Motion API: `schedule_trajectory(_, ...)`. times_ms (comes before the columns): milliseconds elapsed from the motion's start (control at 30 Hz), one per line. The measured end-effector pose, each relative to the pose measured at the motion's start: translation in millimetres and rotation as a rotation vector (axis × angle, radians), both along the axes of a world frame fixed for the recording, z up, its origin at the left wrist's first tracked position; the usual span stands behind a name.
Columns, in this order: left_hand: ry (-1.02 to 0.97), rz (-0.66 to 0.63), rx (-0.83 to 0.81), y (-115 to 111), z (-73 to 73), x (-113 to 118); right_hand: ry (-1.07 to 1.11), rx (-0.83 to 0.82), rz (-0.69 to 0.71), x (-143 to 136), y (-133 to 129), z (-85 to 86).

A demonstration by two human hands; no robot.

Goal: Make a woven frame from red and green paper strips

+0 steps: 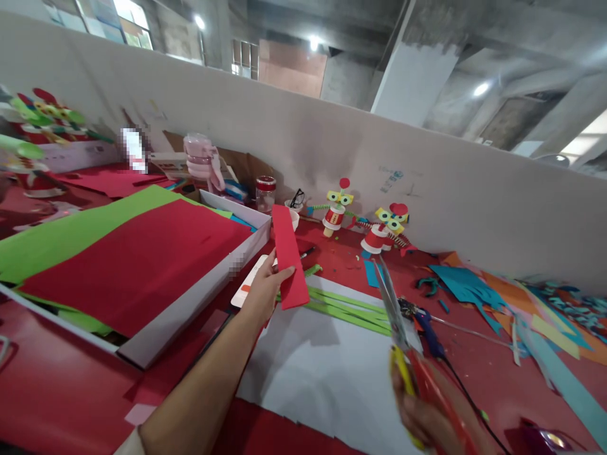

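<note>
My left hand (268,284) pinches a red paper strip (288,253) near its lower end, holding it above the table with the thumb on top. My right hand (422,411) grips a pair of scissors (396,309) with yellow and red handles, its blades pointing up and away from me. The blades look slightly parted, and they are apart from the red strip. Between my hands, several green paper strips (351,309) lie across a white sheet (327,373). A white phone-like slab (246,284) is partly hidden behind my left hand.
To the left, a white box (199,316) holds red and green sheets. Two paper-cup figures (334,218) stand by the wall, near a glass jar (265,193) and a pink bottle (202,158). A corded glue gun (429,332) and coloured scraps (474,287) lie at right.
</note>
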State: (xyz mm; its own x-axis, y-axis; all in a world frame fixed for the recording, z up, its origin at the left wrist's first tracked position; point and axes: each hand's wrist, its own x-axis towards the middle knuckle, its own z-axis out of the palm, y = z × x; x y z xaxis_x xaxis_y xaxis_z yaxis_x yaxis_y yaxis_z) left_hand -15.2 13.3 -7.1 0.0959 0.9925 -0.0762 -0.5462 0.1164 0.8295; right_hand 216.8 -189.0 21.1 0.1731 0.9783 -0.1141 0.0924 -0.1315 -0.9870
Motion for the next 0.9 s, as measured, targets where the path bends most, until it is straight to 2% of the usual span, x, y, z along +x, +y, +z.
schedule_trajectory(67,-0.004,0.015,0.038,3,-1.9,-2,0.488,-0.033,0.128,-32,35,14.3)
schedule_trajectory(100,-0.003,0.04,0.051,5,-2.7,-3,0.649,-0.05,0.156,-45,49,18.0)
schedule_trajectory(200,0.019,0.145,0.074,9,-4.3,-6,0.877,-0.116,0.278,-67,71,10.3)
schedule_trajectory(367,0.081,0.246,0.106,15,-7.6,-9,0.914,-0.158,0.399,-66,58,-37.5)
schedule_trajectory(467,0.076,0.316,0.057,18,-8.8,-10,0.902,-0.223,0.411,-64,52,-51.3)
schedule_trajectory(567,0.083,0.347,-0.005,20,-9.0,-11,0.899,-0.253,0.443,-66,51,-46.9)
schedule_trajectory(733,0.123,0.387,0.006,22,-9.9,-11,0.831,-0.291,0.491,-70,50,-29.8)
schedule_trajectory(900,0.146,0.395,0.003,21,-9.7,-11,0.812,-0.305,0.516,-71,51,-29.5)
